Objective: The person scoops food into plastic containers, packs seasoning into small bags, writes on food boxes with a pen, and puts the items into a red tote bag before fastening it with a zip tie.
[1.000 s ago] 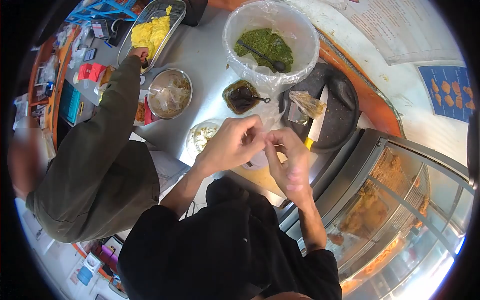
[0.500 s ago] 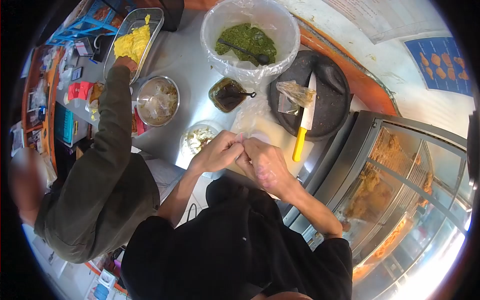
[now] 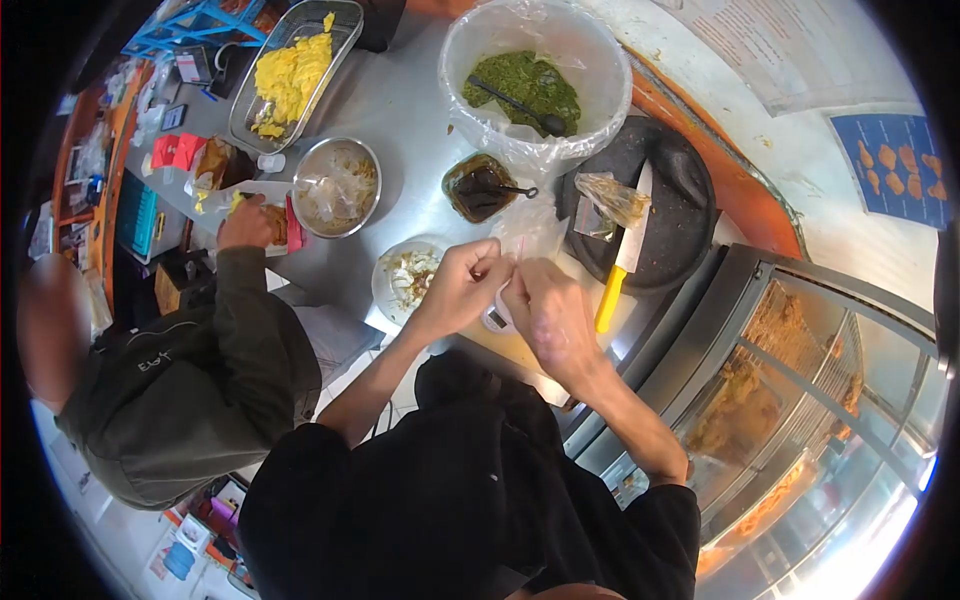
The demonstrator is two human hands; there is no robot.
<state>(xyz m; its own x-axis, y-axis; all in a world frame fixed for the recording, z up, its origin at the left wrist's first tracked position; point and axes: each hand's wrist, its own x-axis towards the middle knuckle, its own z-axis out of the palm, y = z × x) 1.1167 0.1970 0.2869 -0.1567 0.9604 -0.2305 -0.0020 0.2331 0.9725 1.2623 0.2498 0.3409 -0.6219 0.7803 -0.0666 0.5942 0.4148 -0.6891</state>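
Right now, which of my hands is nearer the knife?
Right. Your right hand is beside the knife, not touching; your left hand is farther off, past the right one.

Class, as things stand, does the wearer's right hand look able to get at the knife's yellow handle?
Probably yes: the yellow handle lies uncovered close beside the right hand, with nothing visible between them. That hand seems to be pinching clear plastic, though, so may need freeing first.

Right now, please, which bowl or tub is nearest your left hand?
The bowl of whitish pieces; the sauce tub, metal bowl and lined tub are farther off.
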